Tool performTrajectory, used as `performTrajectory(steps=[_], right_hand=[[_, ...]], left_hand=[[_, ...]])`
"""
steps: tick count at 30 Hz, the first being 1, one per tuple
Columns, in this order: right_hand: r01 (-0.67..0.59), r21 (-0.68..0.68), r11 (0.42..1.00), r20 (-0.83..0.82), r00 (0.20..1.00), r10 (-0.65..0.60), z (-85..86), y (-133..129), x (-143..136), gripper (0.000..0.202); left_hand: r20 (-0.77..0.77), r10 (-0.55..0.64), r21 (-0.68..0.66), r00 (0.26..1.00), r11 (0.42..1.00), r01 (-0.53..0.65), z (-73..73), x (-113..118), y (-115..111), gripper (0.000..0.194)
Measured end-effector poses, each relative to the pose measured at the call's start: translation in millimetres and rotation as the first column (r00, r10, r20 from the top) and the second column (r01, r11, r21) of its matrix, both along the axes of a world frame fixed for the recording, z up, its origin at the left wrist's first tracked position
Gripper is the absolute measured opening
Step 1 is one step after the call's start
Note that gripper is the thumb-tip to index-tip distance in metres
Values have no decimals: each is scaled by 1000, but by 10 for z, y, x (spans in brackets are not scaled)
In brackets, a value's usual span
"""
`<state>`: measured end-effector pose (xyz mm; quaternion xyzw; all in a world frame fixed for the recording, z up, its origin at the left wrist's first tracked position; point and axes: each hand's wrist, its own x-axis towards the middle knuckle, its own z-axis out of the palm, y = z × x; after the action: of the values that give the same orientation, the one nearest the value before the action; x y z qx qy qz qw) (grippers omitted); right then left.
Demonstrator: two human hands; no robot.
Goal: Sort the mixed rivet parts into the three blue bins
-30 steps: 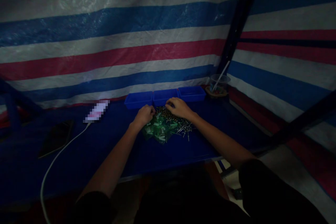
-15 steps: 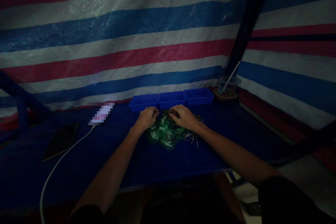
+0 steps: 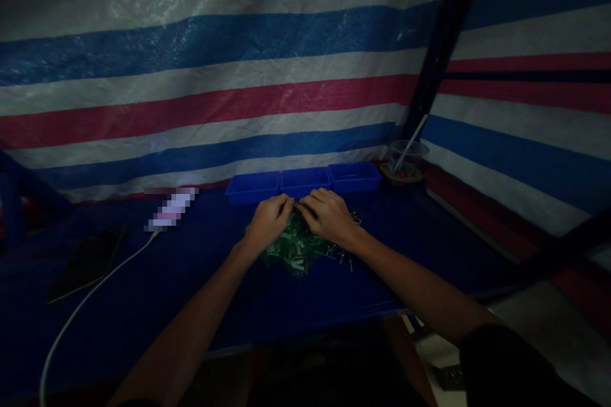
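Green flat plastic pieces (image 3: pixel 291 248) heaped with thin metal pins (image 3: pixel 341 253) lie mid-table (image 3: pixel 191 292) under both hands, left hand (image 3: pixel 268 221) and right hand (image 3: pixel 329 216) curled fingertip-to-fingertip, their grip unclear, before three shallow blue trays (image 3: pixel 303 179) whose contents stay unseen.

Red, white and blue striped tarp (image 3: pixel 214 70) forms the walls behind and to the right. A dark post (image 3: pixel 436 44) stands at the corner. Lighting is dim; the table (image 3: pixel 191 292) is dark blue.
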<state>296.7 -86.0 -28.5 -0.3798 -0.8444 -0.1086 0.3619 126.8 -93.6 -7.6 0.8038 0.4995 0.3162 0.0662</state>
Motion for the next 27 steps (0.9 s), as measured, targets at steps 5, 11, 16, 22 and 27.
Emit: performTrajectory(steps=[5,11,16,22,27], right_hand=[[9,-135,991,-45,999,-16,9,-57,-46,21],[-5,-153,988,-54,999,-4,-31,-33,-44,21],[14,-167,986,-48,999,-23,-41,-43,-46,23],[69,-183,981,-37,996,-77,-32,-51,-48,27],[13,-177,984,-20,1000,-17,-38,-35,-38,26]], left_hand=[[-8,-7,-20,1000,1000,6,-1,6,-12,31],[25,-23,-51,999,998,24,-42,-22,19,30],[120,-79,-118,990,989,93,-70,-40,39,33],[82,-103,-116,991,987,112,-62,-55,39,33],[-119,-78,-52,990,996,72,-85,-51,27,31]])
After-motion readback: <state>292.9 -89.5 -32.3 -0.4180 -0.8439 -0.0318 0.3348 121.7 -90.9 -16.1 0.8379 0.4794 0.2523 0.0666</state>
